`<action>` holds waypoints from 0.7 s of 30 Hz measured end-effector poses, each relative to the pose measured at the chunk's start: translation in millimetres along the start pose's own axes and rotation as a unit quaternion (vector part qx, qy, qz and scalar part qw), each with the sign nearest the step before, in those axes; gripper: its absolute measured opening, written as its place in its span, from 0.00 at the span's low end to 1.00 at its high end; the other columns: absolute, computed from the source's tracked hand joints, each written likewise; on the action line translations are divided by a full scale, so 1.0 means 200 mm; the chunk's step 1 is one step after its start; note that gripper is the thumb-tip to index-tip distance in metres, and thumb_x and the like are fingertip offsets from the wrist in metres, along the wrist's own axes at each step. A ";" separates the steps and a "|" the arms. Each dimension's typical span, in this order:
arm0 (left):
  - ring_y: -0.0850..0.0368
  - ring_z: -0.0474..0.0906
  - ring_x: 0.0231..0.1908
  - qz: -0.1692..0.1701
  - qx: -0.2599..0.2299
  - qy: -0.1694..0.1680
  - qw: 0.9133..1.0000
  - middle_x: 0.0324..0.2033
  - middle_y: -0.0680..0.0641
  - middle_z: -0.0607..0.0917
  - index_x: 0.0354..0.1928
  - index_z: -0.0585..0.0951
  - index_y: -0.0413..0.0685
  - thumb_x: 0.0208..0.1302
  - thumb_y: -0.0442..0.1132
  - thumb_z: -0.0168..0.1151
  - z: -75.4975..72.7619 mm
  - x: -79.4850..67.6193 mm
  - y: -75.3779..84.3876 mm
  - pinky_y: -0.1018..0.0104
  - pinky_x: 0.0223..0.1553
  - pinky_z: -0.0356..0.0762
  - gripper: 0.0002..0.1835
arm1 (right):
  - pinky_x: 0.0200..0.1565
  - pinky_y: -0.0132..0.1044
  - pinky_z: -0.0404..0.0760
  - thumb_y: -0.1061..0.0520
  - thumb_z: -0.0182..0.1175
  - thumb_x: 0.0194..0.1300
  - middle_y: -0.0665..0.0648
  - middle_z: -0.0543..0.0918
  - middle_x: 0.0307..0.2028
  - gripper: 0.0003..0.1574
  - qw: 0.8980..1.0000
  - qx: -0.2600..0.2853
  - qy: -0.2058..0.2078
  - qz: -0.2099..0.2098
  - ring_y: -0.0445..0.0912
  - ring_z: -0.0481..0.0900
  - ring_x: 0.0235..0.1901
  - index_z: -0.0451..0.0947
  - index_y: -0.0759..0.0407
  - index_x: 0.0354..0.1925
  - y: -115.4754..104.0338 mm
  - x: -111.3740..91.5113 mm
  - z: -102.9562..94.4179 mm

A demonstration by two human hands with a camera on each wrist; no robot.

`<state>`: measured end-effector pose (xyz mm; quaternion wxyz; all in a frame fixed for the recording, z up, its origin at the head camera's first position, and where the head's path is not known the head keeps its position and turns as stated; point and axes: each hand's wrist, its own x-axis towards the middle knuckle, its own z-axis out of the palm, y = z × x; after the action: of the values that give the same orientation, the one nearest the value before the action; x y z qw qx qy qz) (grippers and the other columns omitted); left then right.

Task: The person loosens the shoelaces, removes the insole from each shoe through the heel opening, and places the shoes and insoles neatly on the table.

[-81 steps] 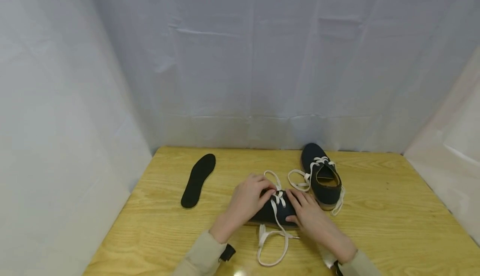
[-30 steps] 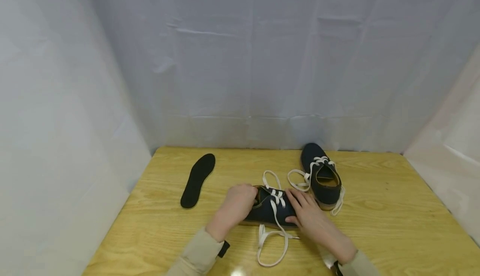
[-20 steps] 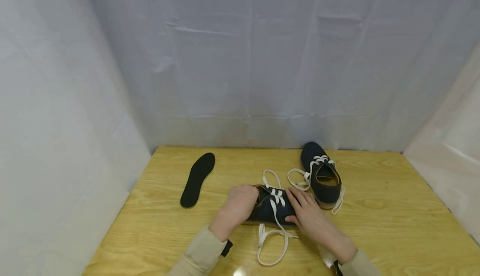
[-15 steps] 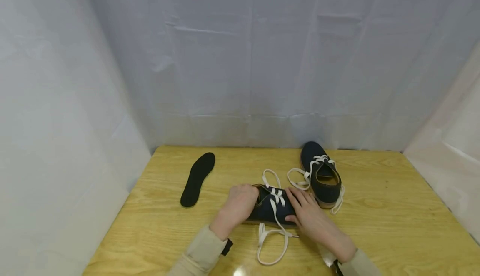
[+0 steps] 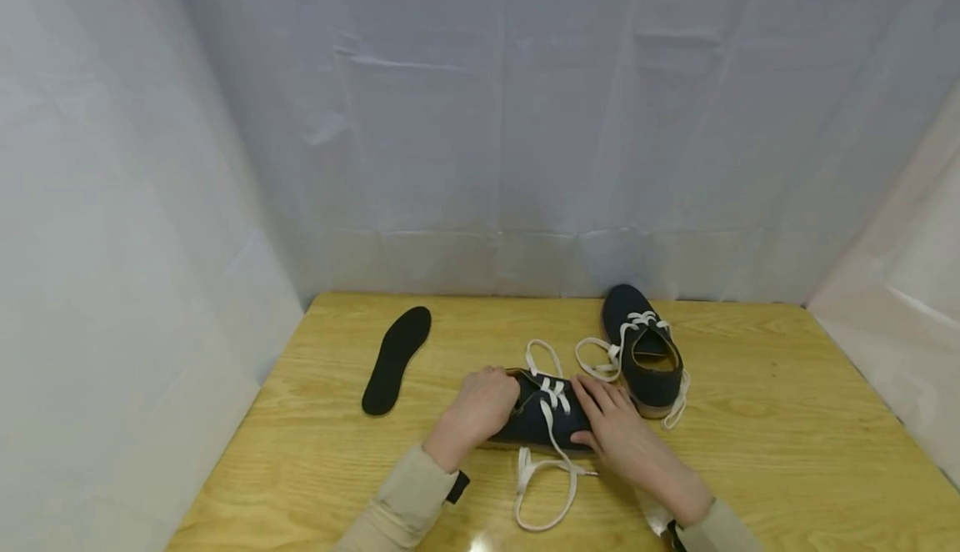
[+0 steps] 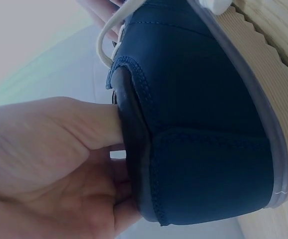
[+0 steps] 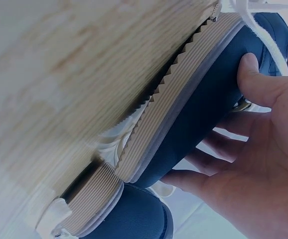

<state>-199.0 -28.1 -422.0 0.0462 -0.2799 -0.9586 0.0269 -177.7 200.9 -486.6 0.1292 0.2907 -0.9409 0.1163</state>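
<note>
A navy sneaker [image 5: 528, 429] with white laces lies sideways in front of me, its toe to the right. My left hand [image 5: 477, 406] reaches into the opening at the heel. In the left wrist view its thumb and fingers dip past the dark collar [image 6: 136, 149], and their tips are hidden inside. Over the toe, my right hand [image 5: 618, 435] holds the sneaker. Its thumb [image 7: 256, 79] presses one side of the upper while the fingers lie along the other. A loose lace [image 5: 546, 527] loops on the near side.
A matching sneaker [image 5: 652, 385] stands at the back right, close to the held one's toe, its laces trailing. A black insole [image 5: 396, 360] lies on the wooden table [image 5: 787, 419] at the left. White sheeting [image 5: 465, 143] encloses the back and sides.
From the laces and tongue, my left hand has moved left to the heel opening, uncovering the laces. It barely shifts in the last second. My right hand stays on the toe.
</note>
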 end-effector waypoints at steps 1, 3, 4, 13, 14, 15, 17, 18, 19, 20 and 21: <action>0.52 0.81 0.30 -0.001 -0.001 -0.003 1.000 0.26 0.45 0.83 0.21 0.83 0.47 0.69 0.30 0.62 0.00 0.00 0.00 0.60 0.29 0.81 0.16 | 0.62 0.64 0.70 0.50 0.67 0.67 0.71 0.69 0.67 0.46 1.000 0.000 -0.001 0.001 0.67 0.69 0.65 0.63 0.71 0.72 0.00 0.00 0.00; 0.51 0.81 0.32 -0.002 -0.004 -0.009 1.000 0.28 0.44 0.83 0.22 0.84 0.46 0.69 0.30 0.62 0.00 0.00 0.00 0.59 0.30 0.82 0.15 | 0.62 0.65 0.69 0.49 0.67 0.67 0.71 0.69 0.68 0.46 1.000 0.000 -0.004 0.002 0.67 0.68 0.66 0.63 0.71 0.72 0.00 0.00 0.00; 0.51 0.81 0.32 -0.004 -0.008 -0.011 1.000 0.29 0.44 0.83 0.22 0.85 0.46 0.69 0.30 0.62 0.00 0.00 0.00 0.59 0.31 0.82 0.15 | 0.62 0.65 0.69 0.49 0.67 0.67 0.71 0.69 0.68 0.46 1.000 0.000 -0.005 0.002 0.67 0.68 0.66 0.63 0.71 0.73 0.00 0.00 0.00; 0.50 0.79 0.38 -0.029 -0.054 -0.017 0.998 0.35 0.43 0.82 0.39 0.86 0.39 0.67 0.32 0.67 0.03 0.02 -0.01 0.59 0.37 0.83 0.03 | 0.60 0.66 0.71 0.49 0.67 0.66 0.70 0.70 0.67 0.46 1.000 -0.003 0.004 0.002 0.67 0.69 0.65 0.63 0.70 0.73 0.00 0.00 0.01; 0.50 0.79 0.39 -0.029 -0.057 -0.016 0.998 0.36 0.43 0.82 0.41 0.86 0.38 0.66 0.33 0.68 0.03 0.02 -0.02 0.60 0.39 0.83 0.06 | 0.60 0.67 0.71 0.49 0.67 0.66 0.70 0.70 0.67 0.46 1.000 -0.004 0.004 0.003 0.67 0.69 0.65 0.63 0.70 0.73 0.00 0.00 0.01; 0.50 0.79 0.41 -0.028 -0.059 -0.013 0.998 0.38 0.43 0.82 0.44 0.85 0.38 0.65 0.35 0.70 0.03 0.02 -0.02 0.60 0.40 0.82 0.09 | 0.59 0.67 0.71 0.49 0.67 0.66 0.70 0.70 0.67 0.46 1.000 -0.004 0.004 0.004 0.66 0.69 0.65 0.63 0.70 0.73 0.00 0.00 0.01; 0.50 0.79 0.43 -0.024 -0.063 -0.004 0.998 0.41 0.43 0.82 0.48 0.84 0.38 0.63 0.37 0.73 0.04 0.01 -0.03 0.61 0.42 0.82 0.14 | 0.59 0.67 0.71 0.49 0.67 0.66 0.70 0.70 0.66 0.46 1.000 -0.004 0.004 0.007 0.66 0.69 0.65 0.63 0.70 0.73 -0.01 0.00 0.01; 0.50 0.78 0.44 -0.021 -0.065 0.000 0.998 0.41 0.43 0.82 0.49 0.84 0.39 0.62 0.38 0.74 0.04 0.01 -0.03 0.61 0.43 0.81 0.16 | 0.59 0.68 0.70 0.49 0.67 0.66 0.70 0.70 0.66 0.46 1.000 -0.004 0.004 0.008 0.66 0.69 0.65 0.63 0.70 0.73 -0.01 0.00 0.01; 0.50 0.78 0.45 -0.019 -0.067 0.002 0.998 0.42 0.44 0.82 0.49 0.83 0.40 0.61 0.39 0.75 0.04 0.01 -0.04 0.62 0.44 0.81 0.18 | 0.59 0.68 0.70 0.49 0.67 0.66 0.70 0.70 0.66 0.46 1.000 -0.004 0.004 0.009 0.66 0.69 0.65 0.63 0.70 0.73 -0.01 0.00 0.01; 0.51 0.78 0.44 -0.017 -0.068 0.004 0.998 0.41 0.45 0.82 0.48 0.83 0.42 0.60 0.40 0.76 0.04 0.01 -0.04 0.62 0.44 0.81 0.17 | 0.59 0.68 0.70 0.49 0.67 0.66 0.70 0.70 0.66 0.46 1.000 -0.003 0.004 0.011 0.66 0.69 0.65 0.63 0.70 0.73 -0.01 0.00 0.01; 0.51 0.78 0.43 -0.012 -0.069 0.009 0.998 0.40 0.45 0.82 0.47 0.83 0.42 0.59 0.40 0.77 0.04 0.01 -0.04 0.63 0.43 0.80 0.17 | 0.59 0.68 0.70 0.50 0.67 0.66 0.70 0.70 0.66 0.46 1.000 -0.003 0.005 0.011 0.66 0.69 0.65 0.63 0.70 0.72 -0.01 0.00 0.01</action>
<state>-206.4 -33.9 -430.0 0.0354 -0.2707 -0.9611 -0.0419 -177.1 198.9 -488.2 0.1332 0.2797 -0.9436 0.1165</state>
